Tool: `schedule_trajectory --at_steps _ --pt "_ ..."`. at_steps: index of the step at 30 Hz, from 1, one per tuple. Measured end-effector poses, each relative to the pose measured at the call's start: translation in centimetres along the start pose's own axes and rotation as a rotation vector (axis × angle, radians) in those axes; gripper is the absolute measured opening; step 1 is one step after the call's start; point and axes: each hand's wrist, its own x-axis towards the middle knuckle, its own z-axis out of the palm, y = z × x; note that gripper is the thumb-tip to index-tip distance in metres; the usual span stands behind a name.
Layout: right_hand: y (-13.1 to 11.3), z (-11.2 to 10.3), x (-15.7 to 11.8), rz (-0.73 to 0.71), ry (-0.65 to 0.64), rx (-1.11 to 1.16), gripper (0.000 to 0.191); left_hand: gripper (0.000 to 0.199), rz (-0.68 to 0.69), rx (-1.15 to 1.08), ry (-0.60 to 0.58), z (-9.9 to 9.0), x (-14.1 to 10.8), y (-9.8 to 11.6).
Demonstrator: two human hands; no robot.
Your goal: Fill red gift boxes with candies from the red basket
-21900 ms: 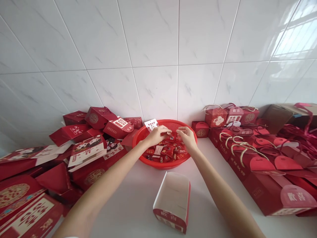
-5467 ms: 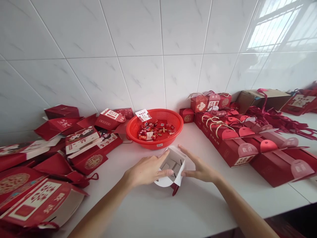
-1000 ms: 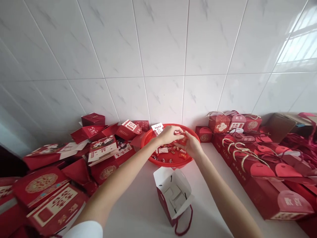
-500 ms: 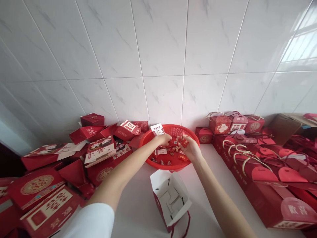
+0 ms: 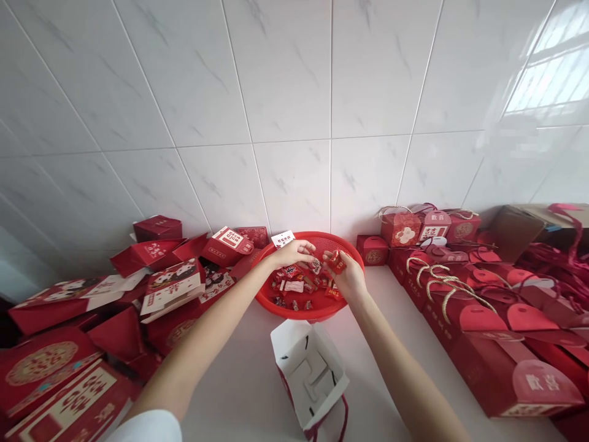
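Note:
A red plastic basket (image 5: 294,314) holds several small wrapped candies and stands against the tiled wall. Over its left part is my left hand (image 5: 297,253), fingers closed round a small candy (image 5: 315,265) with a pale, dark-printed wrapper. My right hand (image 5: 347,273), over the basket's right side, grips red wrapped candies (image 5: 337,262) between thumb and fingers. In front of the basket an open box (image 5: 313,374), white inside with a dark red cord, stands on the white table; its visible inside holds no candy.
Red folded boxes (image 5: 170,285) lie piled on the left. Rows of closed red gift boxes (image 5: 460,331) with cord handles line the right side, and a brown cardboard carton (image 5: 515,230) stands behind them. A white card (image 5: 282,239) leans at the basket's back left rim.
My left hand has risen a little from the candies and now has a pale-wrapped candy at its fingertips. My right hand still holds red candies. The view has shifted slightly right.

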Motion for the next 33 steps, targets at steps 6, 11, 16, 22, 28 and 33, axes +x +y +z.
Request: schedule_trajectory --at_steps 6,11,16,22,28,33 --pt "0.4 -0.3 0.0 -0.014 -0.040 -0.040 0.014 0.039 0.138 -0.092 0.157 -0.1 -0.8 1.8" --pt "0.3 -0.2 -0.3 -0.036 -0.072 -0.039 0.013 0.039 0.146 -0.053 0.187 0.7 -0.1 2.5" --pt "0.4 -0.2 0.0 -0.060 0.010 -0.008 0.013 0.030 -0.018 0.151 0.077 -0.6 -0.1 0.6" --pt "0.5 -0.4 0.5 -0.086 0.094 0.030 0.014 0.015 -0.269 0.509 -0.094 -0.8 -0.4 -2.7" --pt "0.1 -0.1 0.3 -0.060 0.149 0.062 0.014 0.027 -0.252 0.595 -0.163 0.7 -0.1 -2.9" --pt "-1.2 0.2 -0.1 -0.029 0.153 0.079 0.015 0.048 -0.138 0.533 -0.083 0.8 -1.2 -1.6"
